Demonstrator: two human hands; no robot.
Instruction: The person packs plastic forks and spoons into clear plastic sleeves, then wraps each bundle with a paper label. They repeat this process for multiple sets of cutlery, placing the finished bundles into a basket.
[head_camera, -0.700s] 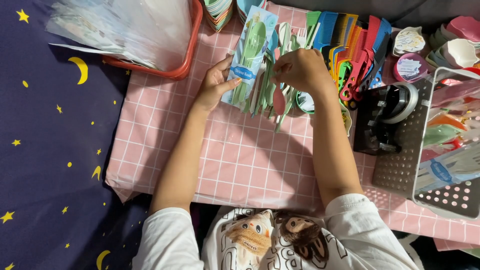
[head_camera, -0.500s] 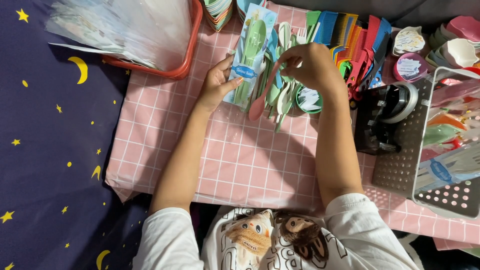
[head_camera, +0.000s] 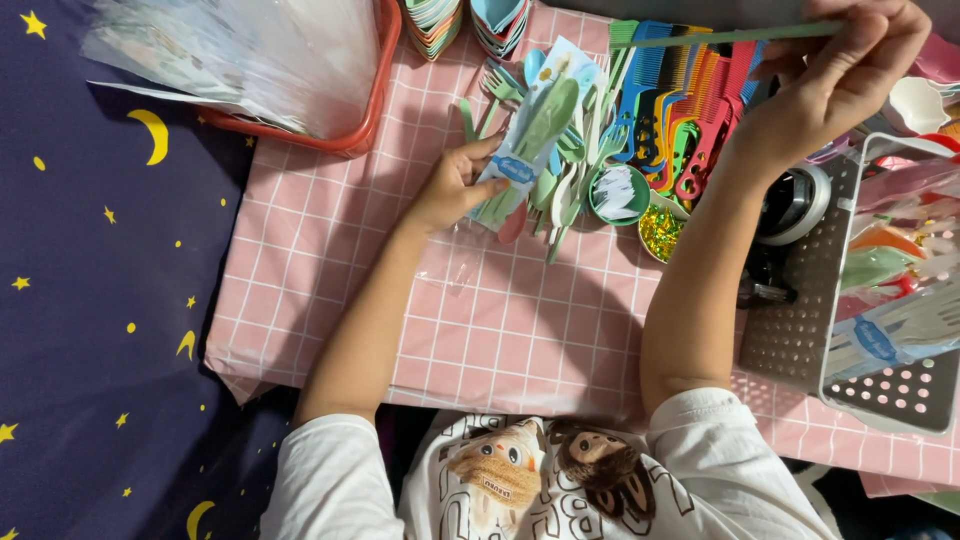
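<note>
Left hand (head_camera: 455, 185) grips a clear packet (head_camera: 530, 140); right hand (head_camera: 840, 70) pinches a green comb (head_camera: 720, 36).

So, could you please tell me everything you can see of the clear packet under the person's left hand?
The clear packet is a long, glossy plastic sleeve with a pale printed card backing and a blue oval label near its lower end. A green plastic spoon shows through it. It lies tilted on the pink checked tablecloth, its upper end towards the row of coloured combs and its right edge over loose pastel spoons and forks. The left hand grips its lower end, thumb across the label.
</note>
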